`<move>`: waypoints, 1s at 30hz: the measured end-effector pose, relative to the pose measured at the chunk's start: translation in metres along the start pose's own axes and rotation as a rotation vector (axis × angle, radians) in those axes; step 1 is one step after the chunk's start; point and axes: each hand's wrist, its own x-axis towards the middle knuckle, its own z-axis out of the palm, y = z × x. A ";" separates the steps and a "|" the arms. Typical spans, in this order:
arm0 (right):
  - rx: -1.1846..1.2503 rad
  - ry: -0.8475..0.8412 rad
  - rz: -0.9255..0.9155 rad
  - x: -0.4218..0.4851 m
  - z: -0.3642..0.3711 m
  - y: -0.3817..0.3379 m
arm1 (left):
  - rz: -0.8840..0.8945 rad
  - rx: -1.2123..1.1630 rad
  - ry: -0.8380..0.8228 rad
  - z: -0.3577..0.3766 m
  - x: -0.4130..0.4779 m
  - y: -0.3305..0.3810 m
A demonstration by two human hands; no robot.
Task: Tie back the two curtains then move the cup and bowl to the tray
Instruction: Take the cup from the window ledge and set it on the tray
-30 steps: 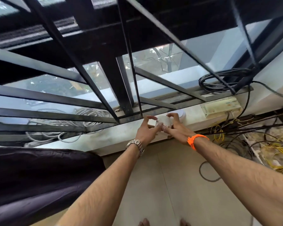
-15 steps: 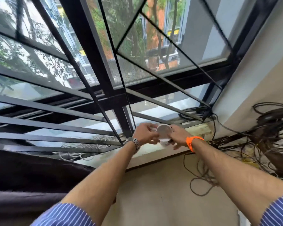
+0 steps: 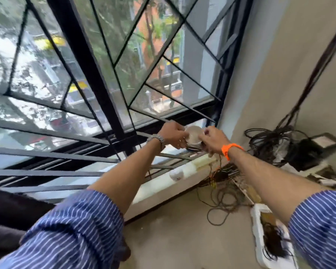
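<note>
A white round bowl point(image 3: 192, 133) hangs in the air in front of the window's lower right corner, its opening turned toward me. My left hand point(image 3: 173, 135) grips its left side and my right hand point(image 3: 211, 141) grips its right side. Whether a cup sits inside or behind it is hidden by my fingers. A dark curtain point(image 3: 10, 216) is bunched at the lower left under the window. No tray is in view.
Black window bars point(image 3: 97, 82) run close behind my hands. The pale sill point(image 3: 163, 189) carries a small white round object point(image 3: 176, 174). Tangled cables point(image 3: 270, 144), a dark box point(image 3: 310, 152) and a white power strip point(image 3: 268, 235) crowd the right wall and floor.
Both hands have lifted the bowl off the sill and carried it up and to the right. My view has tilted up from the sill toward the window panes.
</note>
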 end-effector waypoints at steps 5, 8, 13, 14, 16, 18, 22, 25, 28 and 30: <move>0.183 0.080 0.101 -0.046 -0.035 0.004 | 0.120 0.060 -0.096 0.013 -0.006 0.041; 0.272 0.103 0.159 -0.077 -0.052 0.019 | 0.171 0.074 -0.215 0.038 -0.009 0.060; 0.368 0.264 0.274 -0.131 -0.079 0.060 | 0.260 0.088 -0.391 0.095 -0.021 0.098; 0.382 0.301 0.297 -0.145 -0.085 0.070 | 0.280 0.104 -0.420 0.110 -0.026 0.105; 0.418 0.367 0.346 -0.174 -0.096 0.093 | 0.316 0.138 -0.497 0.142 -0.037 0.122; 0.467 0.412 0.404 -0.208 -0.107 0.118 | 0.372 0.169 -0.578 0.177 -0.050 0.138; 0.555 0.556 0.507 -0.293 -0.126 0.171 | 0.536 0.267 -0.695 0.259 -0.099 0.174; 0.597 0.685 0.604 -0.368 -0.134 0.204 | 0.598 0.314 -0.858 0.327 -0.148 0.195; 0.608 0.818 0.688 -0.444 -0.136 0.234 | 0.645 0.331 -0.992 0.389 -0.206 0.211; 0.618 0.879 0.747 -0.494 -0.133 0.253 | 0.673 0.351 -1.061 0.425 -0.249 0.216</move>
